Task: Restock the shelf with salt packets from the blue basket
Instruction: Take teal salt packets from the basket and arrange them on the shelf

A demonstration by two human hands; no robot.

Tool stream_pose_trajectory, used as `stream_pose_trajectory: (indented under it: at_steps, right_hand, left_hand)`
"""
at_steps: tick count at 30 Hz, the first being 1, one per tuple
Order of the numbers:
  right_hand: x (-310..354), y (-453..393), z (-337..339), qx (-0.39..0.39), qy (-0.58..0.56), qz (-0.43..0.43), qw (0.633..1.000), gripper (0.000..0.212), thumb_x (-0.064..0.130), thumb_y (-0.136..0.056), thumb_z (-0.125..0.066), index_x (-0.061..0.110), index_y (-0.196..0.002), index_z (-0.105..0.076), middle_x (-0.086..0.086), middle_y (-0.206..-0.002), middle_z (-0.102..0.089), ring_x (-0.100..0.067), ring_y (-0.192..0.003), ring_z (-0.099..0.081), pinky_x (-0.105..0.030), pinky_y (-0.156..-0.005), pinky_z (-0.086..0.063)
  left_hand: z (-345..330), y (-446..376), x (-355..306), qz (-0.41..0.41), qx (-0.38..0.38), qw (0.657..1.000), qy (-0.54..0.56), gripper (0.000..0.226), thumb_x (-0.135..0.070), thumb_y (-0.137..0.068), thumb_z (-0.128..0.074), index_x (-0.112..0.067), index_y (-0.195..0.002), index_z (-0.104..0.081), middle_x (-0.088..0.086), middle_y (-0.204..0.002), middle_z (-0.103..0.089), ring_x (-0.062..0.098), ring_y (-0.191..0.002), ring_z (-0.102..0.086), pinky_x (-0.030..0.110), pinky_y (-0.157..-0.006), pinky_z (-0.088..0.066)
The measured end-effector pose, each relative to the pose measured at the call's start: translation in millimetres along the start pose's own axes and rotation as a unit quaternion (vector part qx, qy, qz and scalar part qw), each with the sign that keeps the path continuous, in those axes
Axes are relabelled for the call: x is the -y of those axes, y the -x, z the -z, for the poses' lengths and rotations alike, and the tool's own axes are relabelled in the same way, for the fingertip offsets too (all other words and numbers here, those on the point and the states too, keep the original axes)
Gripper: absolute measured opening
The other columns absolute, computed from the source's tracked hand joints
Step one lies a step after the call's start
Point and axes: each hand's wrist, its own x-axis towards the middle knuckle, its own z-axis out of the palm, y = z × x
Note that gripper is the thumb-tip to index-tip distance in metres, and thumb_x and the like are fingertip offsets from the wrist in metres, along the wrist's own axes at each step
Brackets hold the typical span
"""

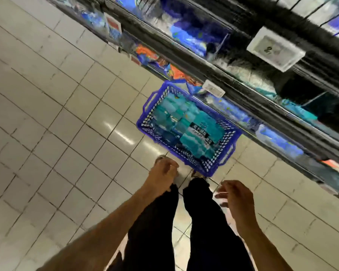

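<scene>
Pale floor tiles are filling the left and near part of the scene, and you are standing on them in dark trousers, looking down past both bare arms. Running along the right, from far left to near right, the shelf is showing as a smeared stack of dark tiers with blue and teal stock on them; the blur is keeping you from counting what is already shelved. Three price tags are showing along its edges: a large one far right, a small one just above the basket, and a smeared one far left. One blue basket is sitting on the floor just beside the lowest tier, right ahead of your feet, and it is looking close to full of teal and blue packets; they are packed too tightly and blurred to count, though there are clearly more than a dozen. So, as a judgement, you are near the start, with most of the load left to move. Your left hand is hanging near the basket's near corner with fingers loosely curled, holding nothing. Your right hand is hanging to the right, fingers relaxed and slightly bent, also carrying nothing. Neither hand is touching the basket or a packet.
</scene>
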Motion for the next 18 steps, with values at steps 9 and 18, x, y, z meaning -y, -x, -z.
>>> stream_pose_trajectory:
  at_steps: [9,18]
  right_hand:
    - [-41,-211,-114,0.000,0.263,-0.014,0.965,0.033,0.012,-0.101,-0.045,0.006,-0.132,-0.055,-0.015,-0.130,-0.062,-0.028,-0.122,-0.058,-0.034,-0.094,-0.045]
    - [-88,-334,-161,-0.144,-0.003,-0.076,0.987,0.056,0.034,-0.093,-0.067,-0.003,-0.132,-0.050,-0.018,-0.126,-0.061,-0.032,-0.103,-0.064,-0.029,-0.072,-0.049]
  left_hand:
    - [-52,-219,47,-0.031,0.051,0.976,-0.211,0.024,-0.021,-0.104,-0.048,-0.006,-0.107,-0.067,0.016,-0.105,-0.069,0.037,-0.107,-0.065,0.026,-0.074,-0.047]
    - [-115,-344,82,-0.027,0.002,0.982,-0.188,0.083,-0.052,-0.088,-0.070,-0.005,-0.146,-0.033,0.018,-0.142,-0.050,0.036,-0.132,-0.051,0.050,-0.109,-0.044]
